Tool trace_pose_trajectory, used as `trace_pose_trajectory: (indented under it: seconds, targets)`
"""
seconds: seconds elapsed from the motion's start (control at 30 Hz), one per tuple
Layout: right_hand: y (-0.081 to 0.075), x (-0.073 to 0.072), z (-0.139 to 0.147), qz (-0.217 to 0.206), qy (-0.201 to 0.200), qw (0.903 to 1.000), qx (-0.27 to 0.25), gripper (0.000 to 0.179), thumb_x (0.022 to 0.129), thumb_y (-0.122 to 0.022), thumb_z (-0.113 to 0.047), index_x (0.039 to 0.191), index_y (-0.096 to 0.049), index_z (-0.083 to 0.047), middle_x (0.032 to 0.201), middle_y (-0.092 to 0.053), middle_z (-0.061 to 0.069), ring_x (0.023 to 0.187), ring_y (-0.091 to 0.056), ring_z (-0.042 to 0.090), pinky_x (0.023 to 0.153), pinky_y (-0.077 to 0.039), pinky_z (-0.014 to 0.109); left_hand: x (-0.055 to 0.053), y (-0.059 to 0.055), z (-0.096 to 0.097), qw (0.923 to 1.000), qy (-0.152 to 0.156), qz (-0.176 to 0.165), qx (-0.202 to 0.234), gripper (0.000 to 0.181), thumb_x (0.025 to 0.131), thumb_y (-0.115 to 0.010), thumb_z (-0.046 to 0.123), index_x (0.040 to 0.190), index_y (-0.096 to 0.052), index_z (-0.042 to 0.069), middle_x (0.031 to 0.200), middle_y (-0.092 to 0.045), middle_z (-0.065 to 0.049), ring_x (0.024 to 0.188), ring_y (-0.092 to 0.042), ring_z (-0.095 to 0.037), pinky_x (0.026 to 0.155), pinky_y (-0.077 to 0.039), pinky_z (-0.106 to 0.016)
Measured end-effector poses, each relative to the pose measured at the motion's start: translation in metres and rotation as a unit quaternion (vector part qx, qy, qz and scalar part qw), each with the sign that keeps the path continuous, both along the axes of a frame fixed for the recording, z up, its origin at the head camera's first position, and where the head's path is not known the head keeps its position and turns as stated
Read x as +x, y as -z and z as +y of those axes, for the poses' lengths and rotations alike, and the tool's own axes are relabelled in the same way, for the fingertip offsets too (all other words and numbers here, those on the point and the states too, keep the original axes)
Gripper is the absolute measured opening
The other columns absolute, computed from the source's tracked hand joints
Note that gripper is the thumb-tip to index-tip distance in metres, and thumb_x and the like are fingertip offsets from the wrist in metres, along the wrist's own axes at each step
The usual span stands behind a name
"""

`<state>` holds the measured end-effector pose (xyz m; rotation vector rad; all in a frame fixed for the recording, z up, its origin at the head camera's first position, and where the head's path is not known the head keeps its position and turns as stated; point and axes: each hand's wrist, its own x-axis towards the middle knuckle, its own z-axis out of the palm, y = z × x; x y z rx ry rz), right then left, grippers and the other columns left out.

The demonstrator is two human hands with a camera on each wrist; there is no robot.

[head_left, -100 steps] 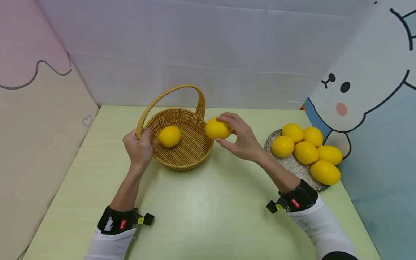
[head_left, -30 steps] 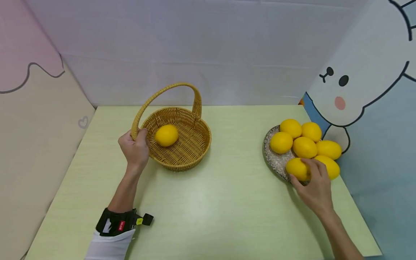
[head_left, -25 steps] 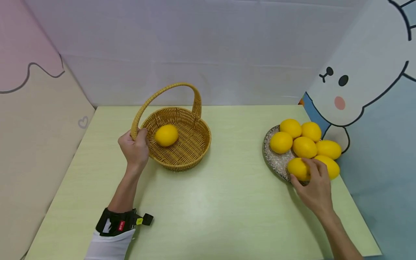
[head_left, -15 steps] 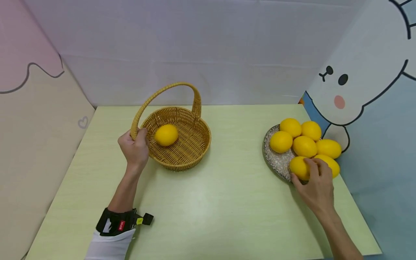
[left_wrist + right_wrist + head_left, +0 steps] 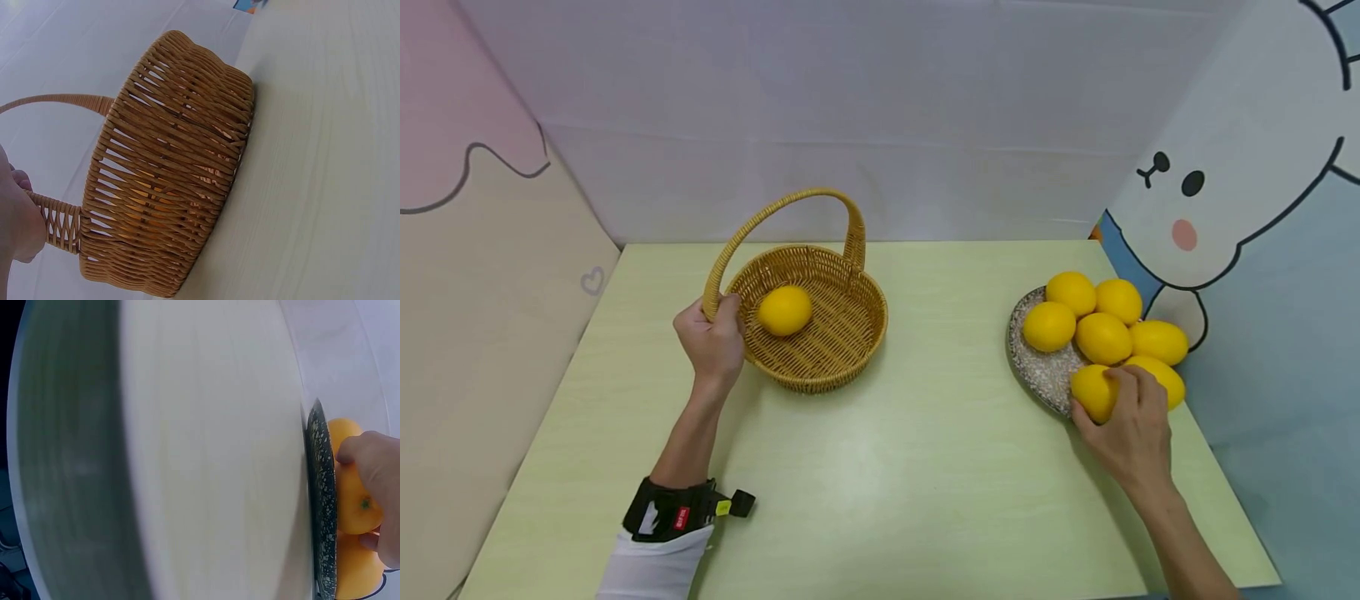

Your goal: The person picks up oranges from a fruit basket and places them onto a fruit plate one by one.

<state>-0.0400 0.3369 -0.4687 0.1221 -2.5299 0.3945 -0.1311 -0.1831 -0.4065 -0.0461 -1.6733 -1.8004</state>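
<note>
My left hand (image 5: 713,337) grips the arched handle (image 5: 767,218) of a round wicker basket (image 5: 842,358) at its left end. Inside the basket, towards the left, lies one yellow lemon (image 5: 785,311). In the left wrist view the basket's woven side (image 5: 162,169) stands on the table, with yellow showing through the slats. At the right, my right hand (image 5: 1131,433) holds a lemon (image 5: 1092,393) between thumb and fingers at the front of a speckled plate (image 5: 1037,375). The right wrist view shows this lemon's (image 5: 359,503) stem end and the plate's dark edge (image 5: 324,506) beside it.
Several more lemons (image 5: 1103,338) fill the back and right of the plate. The pale table (image 5: 910,467) runs between basket and plate. A white cloth wall (image 5: 865,108) rises behind, and a wall with a cartoon figure (image 5: 1232,208) borders the right side.
My right hand has carried its lemon from beside the basket's right rim to the plate's front, then slightly right over the last second. My left hand keeps its grip on the handle.
</note>
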Motion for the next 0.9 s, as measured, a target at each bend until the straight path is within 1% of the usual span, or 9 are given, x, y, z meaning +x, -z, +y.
trace_pose_trajectory:
  seconds: [0.13, 0.17, 0.4, 0.5, 0.6, 0.63, 0.8, 0.87, 0.9]
  targets:
    - [0.000, -0.001, 0.001, 0.003, -0.006, 0.9999, 0.011, 0.067, 0.063, -0.091, -0.017, 0.114, -0.057, 0.011, 0.117, -0.052, 0.032, 0.104, -0.049, 0.047, 0.080, -0.046, 0.062, 0.000, 0.000, 0.000, 1.0000, -0.003, -0.005, 0.001, 0.045, 0.092, -0.049, -0.011, 0.053, -0.041, 0.009, 0.041, -0.038, 0.012, 0.032, -0.029, 0.001, 0.031, -0.018, -0.012]
    - [0.000, -0.001, 0.001, 0.003, -0.008, 0.9999, 0.013, 0.067, 0.063, -0.091, -0.017, 0.114, -0.057, 0.011, 0.117, -0.052, 0.032, 0.103, -0.049, 0.047, 0.080, -0.046, 0.062, -0.001, 0.002, 0.000, 1.0000, -0.005, -0.007, 0.000, 0.045, 0.092, -0.049, -0.011, 0.053, -0.041, 0.010, 0.042, -0.038, 0.012, 0.032, -0.029, 0.001, 0.031, -0.018, -0.011]
    - [0.001, 0.000, 0.002, 0.006, -0.017, 0.9996, 0.020, 0.069, 0.064, -0.090, -0.019, 0.118, -0.058, 0.010, 0.117, -0.052, 0.033, 0.102, -0.049, 0.048, 0.080, -0.045, 0.060, -0.013, 0.022, -0.008, 0.9997, -0.012, -0.019, 0.006, 0.047, 0.094, -0.052, -0.010, 0.053, -0.044, 0.013, 0.042, -0.040, 0.011, 0.033, -0.031, -0.002, 0.031, -0.020, -0.013]
    - [0.000, -0.001, 0.003, 0.007, -0.025, 0.9994, 0.023, 0.070, 0.065, -0.087, -0.022, 0.121, -0.059, 0.009, 0.118, -0.051, 0.033, 0.101, -0.048, 0.048, 0.080, -0.044, 0.060, -0.014, 0.025, -0.010, 0.9996, -0.012, -0.023, 0.008, 0.047, 0.094, -0.053, -0.008, 0.053, -0.044, 0.013, 0.042, -0.040, 0.011, 0.033, -0.031, -0.003, 0.031, -0.020, -0.014]
    - [-0.003, -0.001, 0.002, 0.005, -0.037, 0.9989, 0.028, 0.072, 0.065, -0.084, -0.028, 0.123, -0.059, 0.007, 0.120, -0.051, 0.033, 0.102, -0.048, 0.049, 0.079, -0.044, 0.060, -0.013, 0.024, -0.009, 0.9997, -0.011, -0.022, 0.004, 0.047, 0.094, -0.052, -0.008, 0.054, -0.044, 0.013, 0.042, -0.040, 0.011, 0.033, -0.031, -0.002, 0.031, -0.019, -0.013]
    - [-0.003, -0.002, 0.002, 0.003, -0.042, 0.9987, 0.028, 0.073, 0.065, -0.083, -0.029, 0.123, -0.059, 0.007, 0.121, -0.050, 0.033, 0.103, -0.047, 0.049, 0.079, -0.043, 0.060, -0.012, 0.022, -0.008, 0.9997, -0.010, -0.020, 0.004, 0.047, 0.094, -0.052, -0.009, 0.054, -0.043, 0.013, 0.043, -0.040, 0.012, 0.034, -0.031, -0.001, 0.031, -0.019, -0.013]
    - [-0.010, -0.005, -0.001, 0.000, -0.061, 0.9976, 0.033, 0.074, 0.067, -0.078, -0.037, 0.124, -0.059, 0.007, 0.126, -0.050, 0.034, 0.108, -0.046, 0.051, 0.080, -0.043, 0.062, -0.002, 0.005, -0.001, 0.9998, -0.008, -0.020, 0.002, 0.046, 0.094, -0.050, -0.009, 0.054, -0.043, 0.012, 0.044, -0.040, 0.013, 0.035, -0.031, 0.000, 0.033, -0.021, -0.011]
    - [-0.014, -0.007, -0.001, -0.003, -0.066, 0.9972, 0.035, 0.075, 0.069, -0.077, -0.039, 0.125, -0.058, 0.007, 0.128, -0.050, 0.034, 0.110, -0.046, 0.051, 0.079, -0.044, 0.064, 0.001, 0.000, 0.001, 0.9997, -0.007, -0.021, 0.002, 0.045, 0.094, -0.050, -0.008, 0.054, -0.044, 0.012, 0.044, -0.040, 0.012, 0.035, -0.031, 0.000, 0.033, -0.021, -0.011]
    - [-0.017, -0.008, -0.001, -0.003, -0.069, 0.9970, 0.034, 0.076, 0.069, -0.076, -0.040, 0.126, -0.057, 0.007, 0.130, -0.049, 0.034, 0.112, -0.046, 0.052, 0.080, -0.044, 0.065, 0.002, -0.001, 0.001, 0.9997, -0.008, -0.022, 0.001, 0.045, 0.094, -0.050, -0.008, 0.054, -0.044, 0.012, 0.044, -0.040, 0.012, 0.035, -0.031, 0.000, 0.033, -0.021, -0.011]
